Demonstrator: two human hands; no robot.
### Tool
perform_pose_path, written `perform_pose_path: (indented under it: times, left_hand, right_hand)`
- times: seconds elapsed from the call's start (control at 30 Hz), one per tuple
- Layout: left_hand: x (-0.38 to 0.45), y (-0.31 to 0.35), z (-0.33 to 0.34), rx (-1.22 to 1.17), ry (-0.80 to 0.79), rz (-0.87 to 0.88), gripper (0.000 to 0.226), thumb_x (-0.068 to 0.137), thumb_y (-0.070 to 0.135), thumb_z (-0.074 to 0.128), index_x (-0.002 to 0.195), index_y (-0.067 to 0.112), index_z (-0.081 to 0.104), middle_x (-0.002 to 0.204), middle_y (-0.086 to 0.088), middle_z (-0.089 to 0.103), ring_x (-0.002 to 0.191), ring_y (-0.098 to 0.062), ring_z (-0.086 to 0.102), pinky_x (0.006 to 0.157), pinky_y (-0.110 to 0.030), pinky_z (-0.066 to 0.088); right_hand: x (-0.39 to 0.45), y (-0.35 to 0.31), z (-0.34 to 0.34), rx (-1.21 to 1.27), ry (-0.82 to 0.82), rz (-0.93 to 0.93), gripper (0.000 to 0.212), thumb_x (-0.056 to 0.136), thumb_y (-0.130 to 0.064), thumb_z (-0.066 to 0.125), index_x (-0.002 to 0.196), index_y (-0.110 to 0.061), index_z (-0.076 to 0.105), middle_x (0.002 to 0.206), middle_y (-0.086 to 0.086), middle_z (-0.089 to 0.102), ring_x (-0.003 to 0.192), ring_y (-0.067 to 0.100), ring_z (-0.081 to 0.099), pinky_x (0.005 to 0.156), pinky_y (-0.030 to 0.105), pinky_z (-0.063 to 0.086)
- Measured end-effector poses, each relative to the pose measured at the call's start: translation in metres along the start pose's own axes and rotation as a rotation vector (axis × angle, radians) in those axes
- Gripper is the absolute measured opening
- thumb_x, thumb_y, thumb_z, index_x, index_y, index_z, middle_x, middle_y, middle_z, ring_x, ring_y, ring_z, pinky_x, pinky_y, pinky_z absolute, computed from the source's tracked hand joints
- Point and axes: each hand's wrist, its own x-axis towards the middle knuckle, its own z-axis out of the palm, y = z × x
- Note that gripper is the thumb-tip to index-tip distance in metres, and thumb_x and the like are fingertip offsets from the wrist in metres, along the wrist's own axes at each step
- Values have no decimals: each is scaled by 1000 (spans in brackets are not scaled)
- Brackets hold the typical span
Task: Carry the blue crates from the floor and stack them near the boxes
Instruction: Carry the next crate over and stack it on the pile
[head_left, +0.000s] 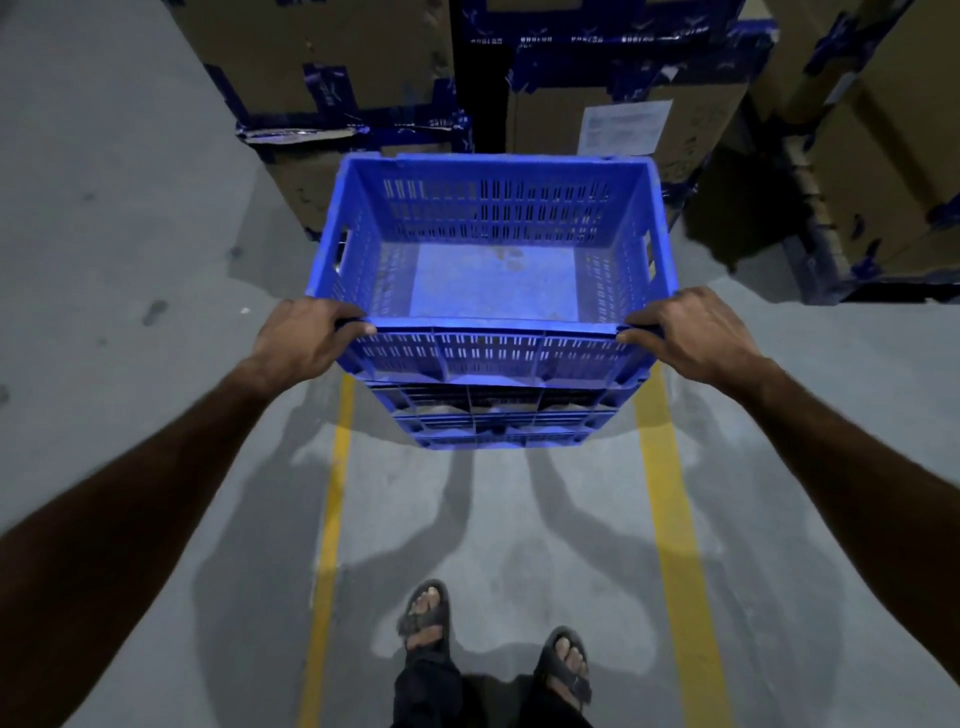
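Between yellow lines (670, 499), hands-gripped crate (493, 280).

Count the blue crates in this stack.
3, maybe more. The top crate is gripped at its near corners by the left hand and right hand. Two lower crates show only their near walls; others may be hidden.

We can't read any text here. The blue tape (587, 39) on the cardboard boxes (322, 47) carries repeated white printed marks along the top strip, too small and blurred for us to make out. A white paper label (626, 124) stuck on one box front has lines of print, unreadable to us. More tape print lower left near the box edge (441, 123) is also illegible. We see no lettering on the blue crate (493, 291).
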Motion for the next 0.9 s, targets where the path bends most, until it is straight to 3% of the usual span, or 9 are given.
perform_pose_path:
  times: [0.13,0.3,0.6,0.9]
  left_hand:
    - [-2,5,-1,9,23,-12,57,96,66,35,110,26,74,95,-5,77,88,-38,70,76,-42,51]
    - [-2,12,-1,5,23,-24,45,102,57,48,116,24,75,105,-6,78,95,-37,70,78,-42,51]
    - [-4,31,3,12,86,-12,55,97,64,36,103,25,75,89,-4,78,84,-36,70,70,-41,50]
    - [-5,34,13,29,85,-19,54,98,63,34,97,23,71,88,-3,76,84,-35,70,71,-40,50]
  right_hand:
    - [-1,1,-1,1,8,-24,41,98,-53,43,103,-27,75,93,1,77,78,32,68,64,36,46]
    - [-3,5,3,-9,-12,17,46,98,-56,38,102,-27,74,92,-1,76,78,29,67,64,36,48]
    - [0,22,5,-5,-19,78,51,95,-60,34,101,-26,72,95,-2,76,84,29,68,66,36,51]
    - [-3,27,4,4,-6,99,32,99,-51,54,106,-26,74,99,-1,77,85,29,70,65,33,43]
